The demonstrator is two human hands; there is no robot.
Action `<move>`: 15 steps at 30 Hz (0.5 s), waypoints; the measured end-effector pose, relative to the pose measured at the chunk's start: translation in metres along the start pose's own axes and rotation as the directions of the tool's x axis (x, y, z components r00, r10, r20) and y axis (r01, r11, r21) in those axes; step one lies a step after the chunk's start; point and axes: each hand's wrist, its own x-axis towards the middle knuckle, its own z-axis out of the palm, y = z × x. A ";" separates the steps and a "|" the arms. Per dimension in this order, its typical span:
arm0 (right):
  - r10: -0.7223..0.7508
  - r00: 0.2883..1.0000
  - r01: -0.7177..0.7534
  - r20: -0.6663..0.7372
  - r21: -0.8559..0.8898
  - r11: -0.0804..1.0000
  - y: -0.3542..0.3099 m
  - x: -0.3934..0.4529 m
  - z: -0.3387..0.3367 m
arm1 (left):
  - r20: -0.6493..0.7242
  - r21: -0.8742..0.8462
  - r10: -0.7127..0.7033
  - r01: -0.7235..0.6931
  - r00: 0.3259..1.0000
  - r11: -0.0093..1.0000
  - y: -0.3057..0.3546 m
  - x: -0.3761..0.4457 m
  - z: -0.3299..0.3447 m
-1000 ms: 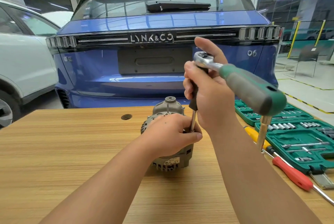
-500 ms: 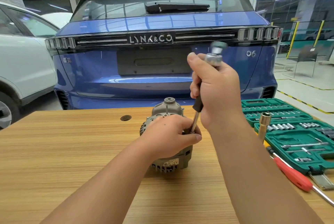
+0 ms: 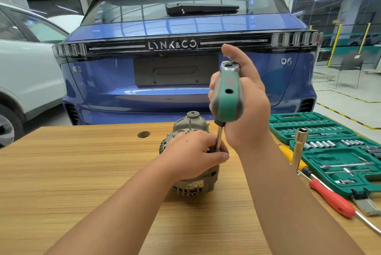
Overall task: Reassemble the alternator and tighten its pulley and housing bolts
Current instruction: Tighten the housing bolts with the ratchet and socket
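A grey alternator [image 3: 190, 123] stands on the wooden table [image 3: 72, 172], partly hidden by my left hand [image 3: 193, 155]. That hand grips the housing, and its fingertips sit round the foot of a thin chrome extension bar [image 3: 219, 138]. The bar runs up to a ratchet wrench [image 3: 227, 94] with a green and grey handle, which points toward the camera. My right hand [image 3: 245, 106] holds the ratchet at its head, thumb raised behind it. The socket and the bolt under it are hidden by my left fingers.
Two open green socket-set cases [image 3: 340, 151] lie at the right of the table. Beside them are a red-handled screwdriver [image 3: 332, 199], a yellow-handled tool [image 3: 288, 152] and an upright brass-coloured socket tube [image 3: 299, 147]. A blue car [image 3: 175, 69] stands right behind the table.
The ratchet handle has swung round from pointing right to pointing toward the camera. My left hand has stayed on the alternator at the foot of the bar.
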 end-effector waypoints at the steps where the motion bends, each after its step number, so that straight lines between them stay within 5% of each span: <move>1: 0.019 0.999 -0.020 0.029 0.045 0.999 -0.001 0.000 -0.001 | -0.001 0.007 0.001 -0.001 1.000 1.000 0.000 0.000 0.000; 5: 0.066 0.998 -0.065 0.009 -0.028 0.997 -0.002 0.000 0.003 | -0.008 0.011 0.004 -0.004 1.000 1.000 -0.001 0.001 0.001; 11: 0.080 0.958 -0.135 -0.276 -0.186 0.973 -0.007 0.005 0.003 | 0.023 0.000 0.036 -0.036 0.999 0.999 0.001 -0.001 0.001; 15: 0.213 0.967 -0.215 -0.142 -0.002 0.977 -0.012 0.006 -0.005 | 0.019 0.003 0.015 -0.015 1.000 1.000 -0.001 0.002 0.001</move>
